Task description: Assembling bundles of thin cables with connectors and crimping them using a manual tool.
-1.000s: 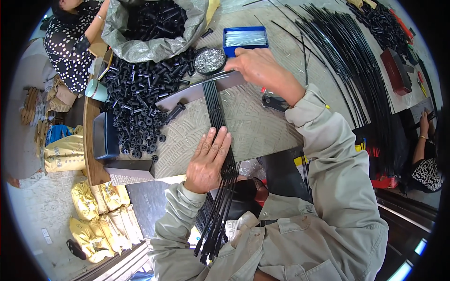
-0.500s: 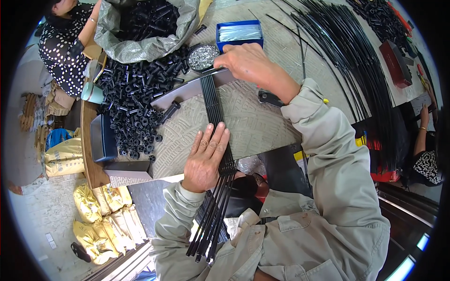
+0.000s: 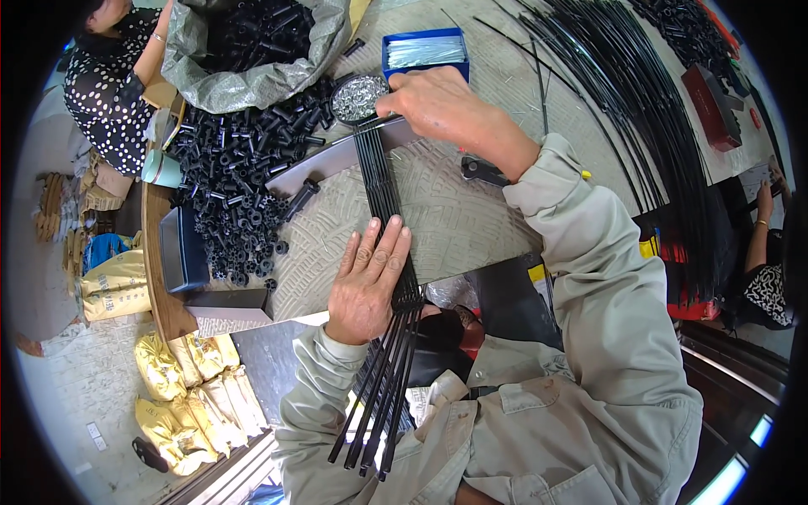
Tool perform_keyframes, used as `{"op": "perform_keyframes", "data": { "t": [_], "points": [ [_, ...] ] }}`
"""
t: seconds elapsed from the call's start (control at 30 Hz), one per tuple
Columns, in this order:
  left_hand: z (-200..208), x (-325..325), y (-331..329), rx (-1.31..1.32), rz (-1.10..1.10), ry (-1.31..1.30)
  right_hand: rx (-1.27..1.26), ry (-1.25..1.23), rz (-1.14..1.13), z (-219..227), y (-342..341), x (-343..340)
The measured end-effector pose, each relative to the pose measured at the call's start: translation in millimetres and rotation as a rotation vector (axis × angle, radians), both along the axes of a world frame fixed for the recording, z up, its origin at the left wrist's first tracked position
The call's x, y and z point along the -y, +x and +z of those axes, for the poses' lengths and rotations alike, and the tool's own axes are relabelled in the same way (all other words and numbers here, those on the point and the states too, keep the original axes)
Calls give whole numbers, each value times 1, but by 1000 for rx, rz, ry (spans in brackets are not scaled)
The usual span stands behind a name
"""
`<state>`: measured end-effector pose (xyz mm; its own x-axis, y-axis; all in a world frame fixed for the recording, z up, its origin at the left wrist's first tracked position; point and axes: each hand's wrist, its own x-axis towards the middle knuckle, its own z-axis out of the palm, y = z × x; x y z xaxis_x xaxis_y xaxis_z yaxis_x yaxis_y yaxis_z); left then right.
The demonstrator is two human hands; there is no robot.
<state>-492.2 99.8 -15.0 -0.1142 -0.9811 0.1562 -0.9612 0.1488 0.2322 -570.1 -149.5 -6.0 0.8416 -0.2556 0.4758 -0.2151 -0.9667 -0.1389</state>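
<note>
A bundle of thin black rods point(image 3: 379, 181) runs from a grey raised strip point(image 3: 316, 160) on the table over the near edge, its loose ends fanned out below. My left hand point(image 3: 364, 282) lies on the bundle near the table edge, fingers stretched out and flat. At the far end, my right hand point(image 3: 433, 101) is bent over the strip with its fingers drawn together. Its fingertips are beside the rod ends and a round dish of small shiny metal pieces point(image 3: 358, 98); what they pinch, if anything, is hidden. A dark-handled tool point(image 3: 484, 171) lies under my right forearm.
Black plastic tubular parts point(image 3: 244, 160) are heaped at the left, below a woven sack point(image 3: 324, 71) of similar parts. A blue box point(image 3: 426, 52) holds pale thin strips. Long black rods point(image 3: 640, 101) lie at the right. Another person point(image 3: 105, 93) sits at the far left.
The rods' near ends have shifted slightly and fan a little wider. My left hand stays flat on the bundle; my right hand remains at the far end with little movement.
</note>
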Motion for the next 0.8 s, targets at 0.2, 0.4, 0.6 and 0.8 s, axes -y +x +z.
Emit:
{"op": "perform_keyframes", "data": {
  "t": [0.2, 0.4, 0.6, 0.8],
  "points": [
    [-1, -1, 0, 10, -3, -9, -4, -3, -33, 3, 0, -6],
    [-1, 0, 0, -4, 2, -20, -82, -109, -65, 0, 4, -10],
    [0, 1, -1, -10, 3, -36, 32, -89, 34, -6, 11, -4],
    [-2, 1, -1, -14, 8, -32, 241, 265, 126, -13, 13, 4]
  ]
}}
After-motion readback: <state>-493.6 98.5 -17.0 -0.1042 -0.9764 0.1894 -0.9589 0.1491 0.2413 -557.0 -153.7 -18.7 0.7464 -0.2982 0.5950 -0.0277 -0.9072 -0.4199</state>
